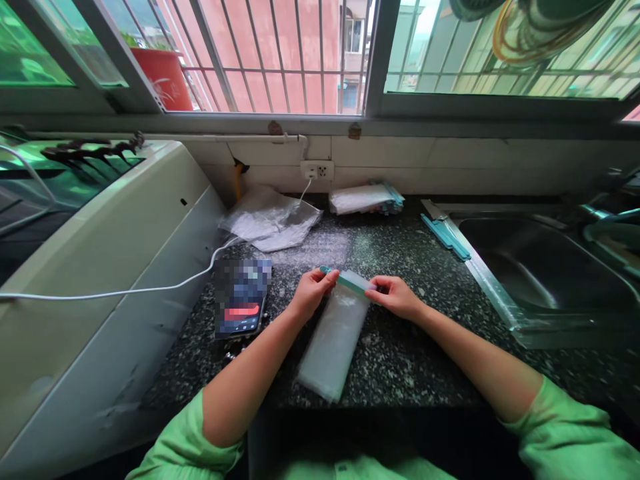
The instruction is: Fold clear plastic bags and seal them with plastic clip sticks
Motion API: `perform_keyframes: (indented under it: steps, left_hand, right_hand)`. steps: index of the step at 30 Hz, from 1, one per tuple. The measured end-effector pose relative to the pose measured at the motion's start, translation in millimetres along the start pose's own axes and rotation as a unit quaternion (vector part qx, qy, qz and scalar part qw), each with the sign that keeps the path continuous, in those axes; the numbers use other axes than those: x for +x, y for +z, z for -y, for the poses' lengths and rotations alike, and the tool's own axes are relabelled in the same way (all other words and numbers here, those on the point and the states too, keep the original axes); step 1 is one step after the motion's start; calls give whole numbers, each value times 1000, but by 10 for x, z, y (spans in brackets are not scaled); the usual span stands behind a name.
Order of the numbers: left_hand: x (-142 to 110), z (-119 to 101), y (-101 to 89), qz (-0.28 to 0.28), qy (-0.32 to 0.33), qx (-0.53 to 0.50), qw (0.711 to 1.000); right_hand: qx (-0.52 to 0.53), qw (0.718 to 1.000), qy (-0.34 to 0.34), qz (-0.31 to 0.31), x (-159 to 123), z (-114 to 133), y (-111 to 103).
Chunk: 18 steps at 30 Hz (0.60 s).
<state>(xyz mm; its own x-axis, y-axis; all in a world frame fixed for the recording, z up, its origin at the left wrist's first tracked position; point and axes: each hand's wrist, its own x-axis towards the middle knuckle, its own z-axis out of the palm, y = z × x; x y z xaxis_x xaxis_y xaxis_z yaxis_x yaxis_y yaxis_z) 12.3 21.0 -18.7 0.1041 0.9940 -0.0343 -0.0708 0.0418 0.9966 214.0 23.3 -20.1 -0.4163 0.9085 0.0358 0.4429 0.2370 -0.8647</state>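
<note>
A folded clear plastic bag lies at a slant on the dark speckled counter. Across its upper end runs a long, thin teal bag sealing clip. With thumb and fingers closed, my left hand pinches the clip's left end, where a small teal tip sticks out. My right hand is closed at the other end, pinching the clip and the bag's edge there. A bit of clear plastic shows above the clip. Whether the clip is fully fastened is too small to tell.
Several more teal clips lie beside the metal sink. Crumpled clear bags and a stack of bags with teal edges lie by the wall. A phone and white cable are left, near the stove.
</note>
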Motion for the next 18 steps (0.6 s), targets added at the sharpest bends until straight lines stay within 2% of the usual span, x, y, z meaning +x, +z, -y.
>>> perform_keyframes:
  steps: [14,18]
  left_hand:
    - [7,24,8,-6,-7,-14,1000]
    - [13,23,-2,29,-36,-11,999]
  right_hand:
    - [-9,1000,-14,-11,3,-8,-6]
    - [6,999,-18,-41,-2,-6,-32]
